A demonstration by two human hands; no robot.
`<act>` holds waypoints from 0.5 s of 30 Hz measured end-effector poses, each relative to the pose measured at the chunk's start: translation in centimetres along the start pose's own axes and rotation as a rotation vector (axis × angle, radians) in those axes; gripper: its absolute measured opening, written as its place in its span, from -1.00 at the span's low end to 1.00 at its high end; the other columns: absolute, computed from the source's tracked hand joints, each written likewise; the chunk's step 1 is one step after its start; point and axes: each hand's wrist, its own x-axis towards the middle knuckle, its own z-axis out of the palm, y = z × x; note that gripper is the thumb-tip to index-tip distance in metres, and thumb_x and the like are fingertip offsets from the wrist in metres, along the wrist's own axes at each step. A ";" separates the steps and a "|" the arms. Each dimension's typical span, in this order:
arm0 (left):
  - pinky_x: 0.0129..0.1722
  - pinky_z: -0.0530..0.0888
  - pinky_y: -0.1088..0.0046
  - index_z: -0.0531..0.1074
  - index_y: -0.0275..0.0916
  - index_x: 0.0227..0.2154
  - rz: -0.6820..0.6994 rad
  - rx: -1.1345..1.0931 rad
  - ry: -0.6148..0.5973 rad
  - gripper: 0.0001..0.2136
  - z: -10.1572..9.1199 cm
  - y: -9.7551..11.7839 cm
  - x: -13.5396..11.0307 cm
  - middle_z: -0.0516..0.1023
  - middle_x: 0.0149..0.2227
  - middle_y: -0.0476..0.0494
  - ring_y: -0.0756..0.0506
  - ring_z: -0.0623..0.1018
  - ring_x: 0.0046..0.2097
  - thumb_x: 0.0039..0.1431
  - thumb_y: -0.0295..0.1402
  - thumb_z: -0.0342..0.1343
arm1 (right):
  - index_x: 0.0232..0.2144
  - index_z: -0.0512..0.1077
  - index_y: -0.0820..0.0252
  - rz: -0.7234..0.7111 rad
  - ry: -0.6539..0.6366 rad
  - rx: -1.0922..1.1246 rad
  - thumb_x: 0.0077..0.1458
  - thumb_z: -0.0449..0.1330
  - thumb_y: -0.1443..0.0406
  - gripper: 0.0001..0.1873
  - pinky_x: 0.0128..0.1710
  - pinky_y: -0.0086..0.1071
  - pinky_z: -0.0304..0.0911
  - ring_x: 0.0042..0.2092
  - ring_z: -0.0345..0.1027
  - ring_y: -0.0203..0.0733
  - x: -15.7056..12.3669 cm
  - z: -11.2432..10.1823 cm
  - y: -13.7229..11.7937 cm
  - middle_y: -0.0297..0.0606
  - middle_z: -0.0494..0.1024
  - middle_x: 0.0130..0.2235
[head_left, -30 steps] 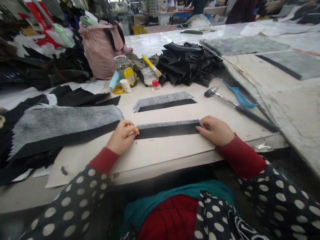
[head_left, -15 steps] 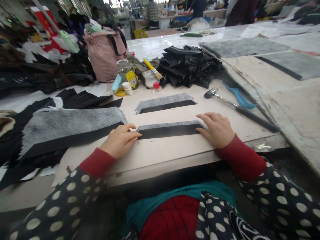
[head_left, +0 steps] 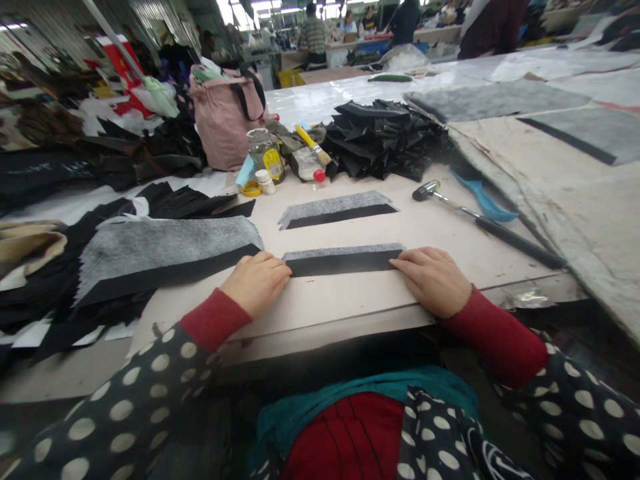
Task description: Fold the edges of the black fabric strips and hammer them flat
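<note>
A long strip point(head_left: 345, 261), grey felt along its far half and black along its near half, lies flat on the pale work board point(head_left: 350, 303) in front of me. My left hand point(head_left: 257, 281) rests at the strip's left end, fingers curled down onto its edge. My right hand point(head_left: 434, 278) lies at the right end, fingers together and pressed flat on the corner. Neither hand lifts the strip. A second strip of the same kind point(head_left: 337, 209) lies a little farther back.
A large grey and black sheet point(head_left: 160, 252) lies left. A hammer point(head_left: 480, 217) and blue tool point(head_left: 483, 203) lie right. Behind are a glass jar point(head_left: 266, 153), brush point(head_left: 313, 143), bottle, pink bag point(head_left: 225, 117) and a heap of black pieces point(head_left: 385, 137). People stand far back.
My left hand went from a pinch at the strip's end to fingers curled flat on it. My right hand drew its fingers together at the right end. The view shifted slightly.
</note>
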 end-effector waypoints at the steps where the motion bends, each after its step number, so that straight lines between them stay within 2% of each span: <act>1: -0.27 0.28 0.28 0.42 -0.23 -0.40 -0.002 0.011 0.010 -0.82 -0.4 0.6 0.5 0.46 -0.23 -0.13 -0.18 0.36 -0.16 0.14 -0.39 -0.09 | -0.18 0.44 0.26 0.014 0.005 0.006 0.06 0.00 0.37 -0.70 -0.13 -0.22 0.13 -0.16 0.25 -0.08 0.3 -0.1 -0.5 -0.15 0.46 -0.16; 3: -0.20 0.31 0.27 0.43 -0.27 -0.37 0.012 -0.011 0.082 -0.83 -0.8 2.3 1.7 0.44 -0.18 -0.18 -0.18 0.36 -0.14 0.12 -0.45 -0.08 | -0.15 0.42 0.33 0.023 0.034 0.031 0.10 -0.04 0.32 -0.67 -0.07 -0.20 0.14 -0.11 0.25 -0.06 1.1 -0.2 -2.0 -0.08 0.43 -0.10; 6: -0.01 0.27 0.32 0.34 -0.34 -0.13 0.110 -0.149 0.212 -0.74 0.0 5.1 3.9 0.35 -0.03 -0.22 -0.12 0.33 -0.03 0.14 -0.51 -0.12 | -0.04 0.32 0.44 -0.031 0.051 0.101 0.15 -0.09 0.23 -0.55 0.02 -0.20 0.10 0.04 0.16 -0.03 2.3 0.5 -4.7 0.00 0.33 0.03; 9: 0.04 0.26 0.31 0.30 -0.35 -0.08 0.129 -0.251 0.216 -0.72 1.7 6.8 5.1 0.32 0.01 -0.23 -0.10 0.30 0.03 0.16 -0.49 -0.14 | 0.01 0.27 0.46 -0.052 0.008 0.156 0.15 -0.07 0.21 -0.52 0.03 -0.16 0.11 0.12 0.07 0.01 2.6 1.7 -6.0 0.02 0.26 0.08; 12: 0.02 0.29 0.26 0.30 -0.29 -0.07 0.092 -0.270 0.188 -0.71 3.0 6.6 4.9 0.32 0.02 -0.21 -0.12 0.30 0.04 0.16 -0.48 -0.14 | 0.02 0.26 0.44 -0.018 -0.010 0.151 0.15 -0.09 0.21 -0.52 0.03 -0.15 0.12 0.13 0.05 0.00 1.5 2.5 -4.8 0.02 0.24 0.09; 15: 0.03 0.28 0.25 0.31 -0.27 -0.06 0.072 -0.282 0.153 -0.70 3.0 5.2 3.9 0.31 0.04 -0.20 -0.12 0.30 0.05 0.17 -0.47 -0.15 | 0.01 0.25 0.49 0.015 -0.010 0.097 0.16 -0.10 0.21 -0.51 0.05 -0.17 0.09 0.13 0.06 -0.01 -0.2 2.4 -2.4 0.05 0.24 0.09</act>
